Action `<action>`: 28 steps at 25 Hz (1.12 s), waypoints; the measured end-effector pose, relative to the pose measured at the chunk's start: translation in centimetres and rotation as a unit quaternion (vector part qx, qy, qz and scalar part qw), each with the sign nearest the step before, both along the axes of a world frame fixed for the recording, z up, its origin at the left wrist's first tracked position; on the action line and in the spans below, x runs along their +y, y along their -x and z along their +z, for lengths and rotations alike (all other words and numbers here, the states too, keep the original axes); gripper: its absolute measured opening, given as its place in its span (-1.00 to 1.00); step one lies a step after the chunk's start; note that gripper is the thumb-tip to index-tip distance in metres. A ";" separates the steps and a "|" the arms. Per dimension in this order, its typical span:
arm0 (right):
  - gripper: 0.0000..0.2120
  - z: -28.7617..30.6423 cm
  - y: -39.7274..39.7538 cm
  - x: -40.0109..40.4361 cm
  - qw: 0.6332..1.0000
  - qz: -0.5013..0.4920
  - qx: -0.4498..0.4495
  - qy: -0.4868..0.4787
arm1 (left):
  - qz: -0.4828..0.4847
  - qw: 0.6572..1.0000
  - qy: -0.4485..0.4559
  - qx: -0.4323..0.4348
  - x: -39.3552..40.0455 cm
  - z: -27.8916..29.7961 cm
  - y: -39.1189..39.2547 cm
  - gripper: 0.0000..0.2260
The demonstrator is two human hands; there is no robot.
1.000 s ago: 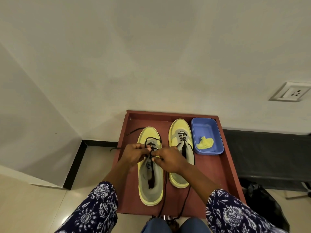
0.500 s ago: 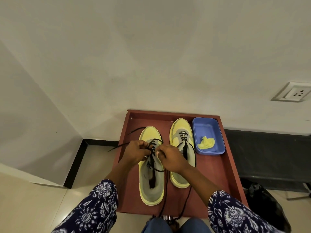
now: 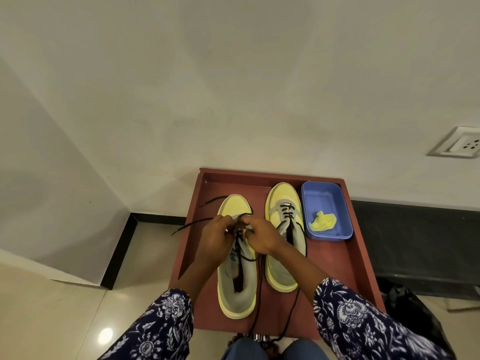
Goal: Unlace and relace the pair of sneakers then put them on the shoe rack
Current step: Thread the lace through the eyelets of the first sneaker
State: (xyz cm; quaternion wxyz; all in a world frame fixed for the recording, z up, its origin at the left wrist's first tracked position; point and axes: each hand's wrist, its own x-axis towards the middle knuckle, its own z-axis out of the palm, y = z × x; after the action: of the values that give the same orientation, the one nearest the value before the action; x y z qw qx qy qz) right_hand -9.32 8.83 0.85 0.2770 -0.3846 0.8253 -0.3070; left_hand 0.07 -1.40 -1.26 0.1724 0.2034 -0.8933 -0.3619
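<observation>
Two yellow and grey sneakers stand side by side, toes away from me, on a reddish-brown rack top (image 3: 345, 258). Over the eyelets of the left sneaker (image 3: 236, 287) my left hand (image 3: 215, 239) and my right hand (image 3: 259, 236) meet, each pinching the black lace (image 3: 194, 223). Its loose ends trail off to the left past the rack edge. The right sneaker (image 3: 283, 266) has lace crossings near the toe, and its lace ends hang over the near edge.
A blue plastic tub (image 3: 324, 201) holding a crumpled yellow cloth (image 3: 323, 220) sits at the rack's far right. The wall lies just behind, with a socket (image 3: 459, 146) at right. A black bag (image 3: 415, 310) lies on the floor to the right.
My hands have closed together over the left sneaker's eyelets, and the lace's loose end has been drawn out further to the left.
</observation>
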 end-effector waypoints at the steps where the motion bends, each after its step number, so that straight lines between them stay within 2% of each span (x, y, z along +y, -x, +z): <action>1: -0.69 0.1 0.0 -0.2 1.000 0.009 -0.005 -0.001 | 0.000 1.000 0.011 0.010 0.1 -0.2 -0.1 -0.82; 6: -0.68 0.1 0.3 -0.8 0.999 0.028 -0.012 -0.018 | 0.032 0.999 0.004 0.022 0.3 -0.9 -0.2 -0.90; 11: -0.74 0.7 0.6 -0.9 0.999 0.019 -0.023 -0.025 | 0.046 0.998 -0.012 0.034 0.4 -1.1 -0.4 -0.89; 15: -0.78 1.4 0.7 -1.3 0.989 0.088 0.096 -0.072 | 0.032 0.996 -0.083 0.017 -0.1 -0.8 -0.7 -0.87; 16: -0.80 1.6 0.7 -1.4 0.986 0.102 0.102 -0.080 | 0.030 0.994 -0.105 0.007 -0.2 -0.7 -0.8 -0.83; 19: -0.82 1.6 0.3 -1.5 0.993 0.080 0.026 -0.082 | 0.054 0.984 -0.168 -0.015 -0.4 -0.8 -1.0 -0.75; 22: -0.87 1.3 0.3 -1.3 0.995 0.037 -0.079 -0.048 | 0.081 0.967 -0.239 -0.025 -0.6 -1.0 -1.1 -0.76; 25: -0.79 2.1 0.7 -0.6 0.986 0.007 -0.158 -0.047 | 0.091 0.951 -0.296 -0.016 -0.6 -1.0 -1.3 -0.74; 26: -0.78 2.3 0.8 -0.4 0.988 0.012 -0.143 -0.059 | 0.092 0.945 -0.315 -0.007 -0.6 -1.0 -1.4 -0.73; 28: -0.79 2.4 0.9 -0.2 0.995 0.050 -0.030 -0.081 | 0.093 0.940 -0.330 0.006 -0.5 -1.0 -1.5 -0.71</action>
State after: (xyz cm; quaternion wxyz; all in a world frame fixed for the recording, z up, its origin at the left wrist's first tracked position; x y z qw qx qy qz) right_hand -10.19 8.61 3.25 0.3471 -0.3922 0.8184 -0.2363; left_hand 1.55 -1.88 -2.23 0.1339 0.3285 -0.7001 -0.6198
